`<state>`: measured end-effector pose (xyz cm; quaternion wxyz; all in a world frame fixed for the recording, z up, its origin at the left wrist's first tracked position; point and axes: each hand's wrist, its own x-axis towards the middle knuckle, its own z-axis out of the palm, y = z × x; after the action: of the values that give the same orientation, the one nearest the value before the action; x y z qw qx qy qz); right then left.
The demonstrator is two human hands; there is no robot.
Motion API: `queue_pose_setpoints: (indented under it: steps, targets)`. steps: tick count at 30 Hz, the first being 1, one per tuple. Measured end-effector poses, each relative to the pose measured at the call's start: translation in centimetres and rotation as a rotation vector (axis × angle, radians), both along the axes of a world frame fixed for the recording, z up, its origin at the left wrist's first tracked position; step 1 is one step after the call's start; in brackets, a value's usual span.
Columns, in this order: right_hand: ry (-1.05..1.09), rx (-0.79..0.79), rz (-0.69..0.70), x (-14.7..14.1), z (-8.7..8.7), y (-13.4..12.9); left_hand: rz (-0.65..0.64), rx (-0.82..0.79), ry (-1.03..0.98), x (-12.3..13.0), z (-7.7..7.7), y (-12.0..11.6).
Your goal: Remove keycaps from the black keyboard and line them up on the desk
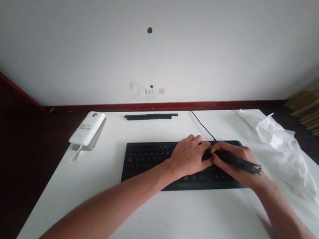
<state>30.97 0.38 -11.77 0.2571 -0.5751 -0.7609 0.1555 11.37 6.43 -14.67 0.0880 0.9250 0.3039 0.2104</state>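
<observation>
A black computer keyboard (pixel 149 162) lies on the white table (pixel 130 220), with both hands over its right half. My right hand (pixel 233 160) grips a long black ribbed strip (pixel 242 164), possibly a row of keycaps, whose far end sticks out to the right with a metal tip. My left hand (pixel 188 155) rests above the keyboard, its curled fingers closing on the strip's left end. Part of the keyboard is hidden under my hands.
A second black ribbed strip (pixel 150 116) lies near the wall. A white power bank (pixel 87 128) with a white cable sits at the table's left edge. A black cable (pixel 203 125) runs from the keyboard toward the wall. Crumpled white plastic (pixel 282 150) lies at the right.
</observation>
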Motion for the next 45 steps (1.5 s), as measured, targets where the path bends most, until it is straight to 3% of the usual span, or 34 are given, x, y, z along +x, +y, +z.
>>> queue_pose_setpoints:
  steps: [3, 7, 13, 20, 35, 40, 45]
  targets:
    - [0.124, -0.026, -0.125, -0.2, -0.9, 0.6, -0.003, 0.008, -0.002, 0.0, 0.1, -0.1]
    - [0.274, -0.036, -0.144, -0.9, -1.5, 1.2, 0.023, 0.025, 0.006, 0.1, 0.1, -0.2]
    - [0.228, -0.026, -0.204, -2.3, -1.4, 1.5, 0.076, 0.033, -0.001, 0.2, -0.1, 0.0]
    - [0.157, 0.029, -0.262, -3.1, -1.5, 1.8, -0.028, -0.01, -0.062, 0.3, -0.8, 0.5]
    - [0.311, 0.0, -0.269, -2.3, -2.2, 1.7, -0.05, -0.002, -0.01, 0.2, -0.7, 0.4]
    - [0.498, 0.037, -0.363, -2.1, -1.9, 1.9, -0.039, 0.024, -0.014, 0.2, -0.7, 0.1]
    - [0.47, 0.053, -0.375, -1.8, -1.8, 2.0, -0.026, 0.01, -0.02, 0.3, -0.6, 0.1]
